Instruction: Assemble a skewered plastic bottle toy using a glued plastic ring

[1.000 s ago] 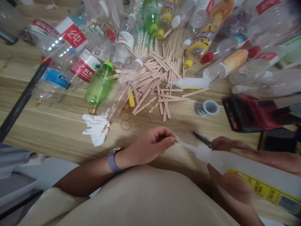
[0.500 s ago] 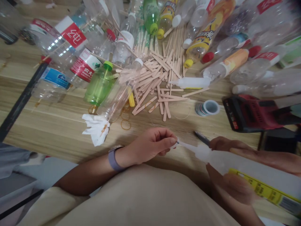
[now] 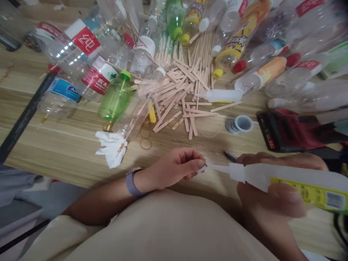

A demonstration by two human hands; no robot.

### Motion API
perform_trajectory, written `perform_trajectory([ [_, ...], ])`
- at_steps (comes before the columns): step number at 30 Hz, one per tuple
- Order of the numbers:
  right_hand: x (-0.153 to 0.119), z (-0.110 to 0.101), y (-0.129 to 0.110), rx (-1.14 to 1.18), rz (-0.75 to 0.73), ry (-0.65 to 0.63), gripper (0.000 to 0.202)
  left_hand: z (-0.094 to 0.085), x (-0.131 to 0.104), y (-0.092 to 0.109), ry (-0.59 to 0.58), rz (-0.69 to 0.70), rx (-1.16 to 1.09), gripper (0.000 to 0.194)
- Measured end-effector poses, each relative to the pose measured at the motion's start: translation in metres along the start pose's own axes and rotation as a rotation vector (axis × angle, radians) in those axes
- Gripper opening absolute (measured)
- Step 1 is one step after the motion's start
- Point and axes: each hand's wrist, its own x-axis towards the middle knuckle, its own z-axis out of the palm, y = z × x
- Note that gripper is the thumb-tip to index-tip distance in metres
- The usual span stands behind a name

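My left hand (image 3: 179, 167), wearing a watch with a purple strap, is closed in a pinch. A small pale thing with a dark tip shows at its fingertips, too small to name. My right hand (image 3: 282, 203) wraps round a white glue bottle (image 3: 261, 175) with a yellow label. The bottle lies nearly level, its narrow nozzle pointing left at the pinched fingertips; whether they touch, I cannot tell. Beyond the bottle's neck, a dark slim tool (image 3: 230, 156) is partly hidden by my right fingers.
Wooden craft sticks (image 3: 176, 90) lie heaped mid-table. Plastic bottles crowd the back, among them a green bottle (image 3: 115, 99). A second glue bottle (image 3: 224, 95), a spool (image 3: 239, 124), a red power tool (image 3: 290, 130), a crumpled tissue (image 3: 111, 148) and rubber bands (image 3: 145, 143) lie nearer.
The glue bottle has swung to a more level angle, its body rising at the right. My right hand has shifted with it. My left hand has stayed almost still.
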Motion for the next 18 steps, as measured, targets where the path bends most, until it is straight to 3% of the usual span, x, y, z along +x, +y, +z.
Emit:
perform_trajectory([
  [3,0.01,0.008,-0.002,0.106,-0.096,0.087,0.038,0.001,0.0,0.0,-0.009,0.007,-0.003,0.031],
  [10,0.024,0.005,-0.013,0.281,0.153,0.043,0.028,0.001,0.0,0.001,0.001,0.018,-0.011,0.034],
  [18,0.031,0.002,-0.008,0.397,0.442,0.091,0.04,0.005,-0.003,0.004,0.067,0.03,0.032,0.038],
])
